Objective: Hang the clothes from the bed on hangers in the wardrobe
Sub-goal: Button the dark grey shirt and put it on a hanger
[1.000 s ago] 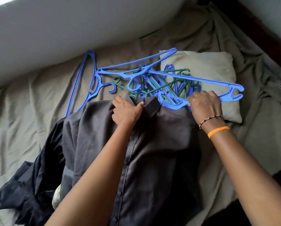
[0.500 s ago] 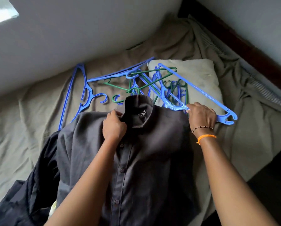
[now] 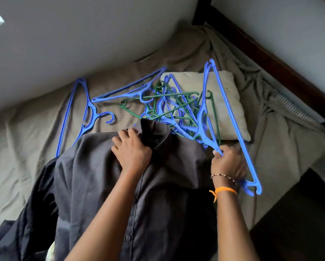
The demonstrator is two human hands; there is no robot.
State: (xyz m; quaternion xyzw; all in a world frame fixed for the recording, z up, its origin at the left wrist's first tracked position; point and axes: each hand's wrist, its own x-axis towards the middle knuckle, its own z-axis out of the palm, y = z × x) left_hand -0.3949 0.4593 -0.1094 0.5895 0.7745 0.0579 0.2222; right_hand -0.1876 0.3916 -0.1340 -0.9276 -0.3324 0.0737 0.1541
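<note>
On the bed (image 3: 35, 147) I see the dark shirt (image 3: 94, 176) lying flat. My left hand (image 3: 132, 150) grips its collar, fingers curled. My right hand (image 3: 227, 162) pinches a blue hanger (image 3: 231, 117), tilted up beside the pile.

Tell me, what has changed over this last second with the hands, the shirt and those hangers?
The right hand has pulled one blue hanger free of the hanger pile, swinging it from flat to steeply tilted. The left hand has lifted the dark shirt by its collar. The lone blue hanger and pillow stayed put.
</note>
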